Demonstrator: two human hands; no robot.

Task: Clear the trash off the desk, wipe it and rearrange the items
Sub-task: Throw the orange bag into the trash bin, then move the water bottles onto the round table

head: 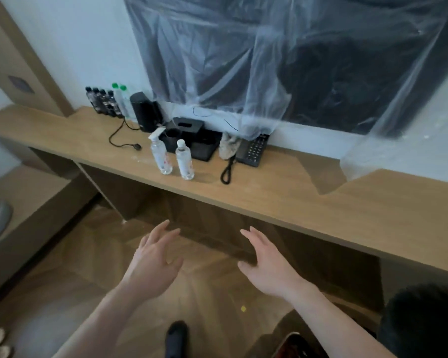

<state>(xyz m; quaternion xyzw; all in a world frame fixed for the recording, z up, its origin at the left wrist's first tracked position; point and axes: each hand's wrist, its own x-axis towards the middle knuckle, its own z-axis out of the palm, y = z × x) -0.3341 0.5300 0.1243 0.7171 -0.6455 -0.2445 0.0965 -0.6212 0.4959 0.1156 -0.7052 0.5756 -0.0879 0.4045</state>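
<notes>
Left hand: left hand (153, 257) is held out below and short of the surface, fingers spread and relaxed, grasping nothing.
Right hand: right hand (265, 263) mirrors it just beside, palm down, fingers loose, also empty.
Why so held: both hands hover well apart from every item; my judgement is that they are reaching in ahead of a first pick, nothing committed.
Surface: long light-wood surface (282, 187) runs beyond and above the fingertips, wall behind it.
Spray bottle: clear plastic spray bottle with white trigger (161, 155) stands upright ahead of the left hand, near the front edge.
Water bottle: clear plastic bottle with white cap (184, 160) stands just beside it, toward the right hand; likely set forward for easy reach.
Cloth: crumpled pale grey rag (229, 148) leans beyond the bottles, touching the black desk telephone (252, 151), whose coiled cord hangs toward the front edge.
Black tray: black organiser with tissue box (189, 136) sits behind the bottles, against the wall.
Kettle: black electric kettle (144, 112) farther off past the left hand, its cord lying loose on the wood.
Bottle row: small dark bottles and two green-capped ones (106, 102) line the wall beyond the kettle.
Trash: pale specks near the spray bottle; too small to identify.
Progress: wiping looks not yet begun, since the rag lies unused.
</notes>
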